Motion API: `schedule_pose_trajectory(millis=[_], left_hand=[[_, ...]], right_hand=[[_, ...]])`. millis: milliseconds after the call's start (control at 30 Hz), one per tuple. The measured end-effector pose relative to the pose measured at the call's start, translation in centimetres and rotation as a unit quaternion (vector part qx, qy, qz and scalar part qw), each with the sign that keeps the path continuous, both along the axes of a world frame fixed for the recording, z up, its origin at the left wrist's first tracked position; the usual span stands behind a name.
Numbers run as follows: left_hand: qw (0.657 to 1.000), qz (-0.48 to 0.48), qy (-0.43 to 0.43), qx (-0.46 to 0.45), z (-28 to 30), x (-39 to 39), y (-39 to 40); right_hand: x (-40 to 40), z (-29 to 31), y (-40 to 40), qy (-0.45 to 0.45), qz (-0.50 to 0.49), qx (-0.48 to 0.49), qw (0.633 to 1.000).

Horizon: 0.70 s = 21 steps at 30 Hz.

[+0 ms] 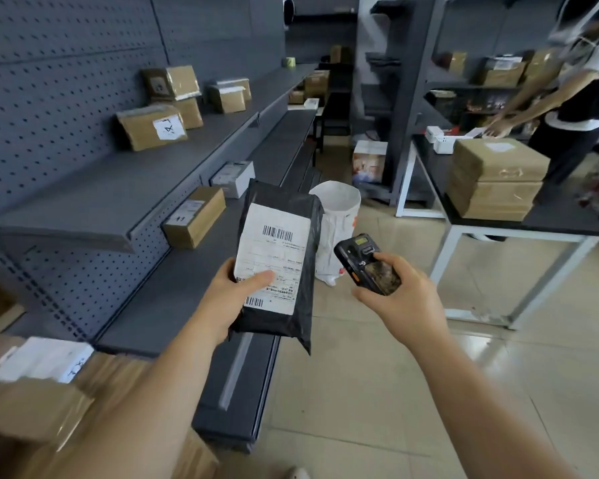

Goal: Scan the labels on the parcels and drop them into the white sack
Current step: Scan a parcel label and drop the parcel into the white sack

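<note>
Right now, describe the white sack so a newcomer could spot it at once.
Follow the long grey shelves on the wall down the aisle to where they meet the tiled floor. The white sack stands there upright with its mouth open, just behind the black parcel in the left hand. Unlike the brown boxes around, it is soft, white and open-topped.

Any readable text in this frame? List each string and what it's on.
None reads with certainty.
Black parcel in the left hand: white label with two barcodes and fine print, too small to read.
Brown box on the upper shelf: handwritten marks on a white sticker, illegible.
Scanner in the right hand: lit screen, blurred.
White sack: reddish marks, unreadable.
</note>
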<state>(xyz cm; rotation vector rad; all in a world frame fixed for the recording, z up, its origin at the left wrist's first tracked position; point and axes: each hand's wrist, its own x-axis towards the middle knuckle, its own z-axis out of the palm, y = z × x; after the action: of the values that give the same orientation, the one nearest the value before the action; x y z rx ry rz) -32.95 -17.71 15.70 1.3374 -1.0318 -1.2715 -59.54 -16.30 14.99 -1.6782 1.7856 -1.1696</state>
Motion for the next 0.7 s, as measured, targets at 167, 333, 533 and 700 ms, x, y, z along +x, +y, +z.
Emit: schedule_pose_trajectory(millis=[167, 333, 533, 700], left_hand=[[1.000, -0.006, 0.027, 0.011, -1.1, -1.3, -11.4], [0.999, -0.034, 0.039, 0.009, -1.0, -2.9, -22.1], [0.998, -0.035, 0.044, 0.014, -1.7, -3.8, -30.5], [0.999, -0.019, 0.032, 0.030, -2.9, -3.6, -37.1]], right_hand=[[-1.2, 0.7, -10.1, 0.014, -0.021, 0.008, 1.000], [-2.1, 1.5, -18.9, 0.016, -0.052, 0.008, 0.998], [-2.6, 0.6, -26.4, 0.014, -0.054, 0.026, 0.998], [-3.1, -0.7, -33.7, 0.018, -0.038, 0.046, 0.998]])
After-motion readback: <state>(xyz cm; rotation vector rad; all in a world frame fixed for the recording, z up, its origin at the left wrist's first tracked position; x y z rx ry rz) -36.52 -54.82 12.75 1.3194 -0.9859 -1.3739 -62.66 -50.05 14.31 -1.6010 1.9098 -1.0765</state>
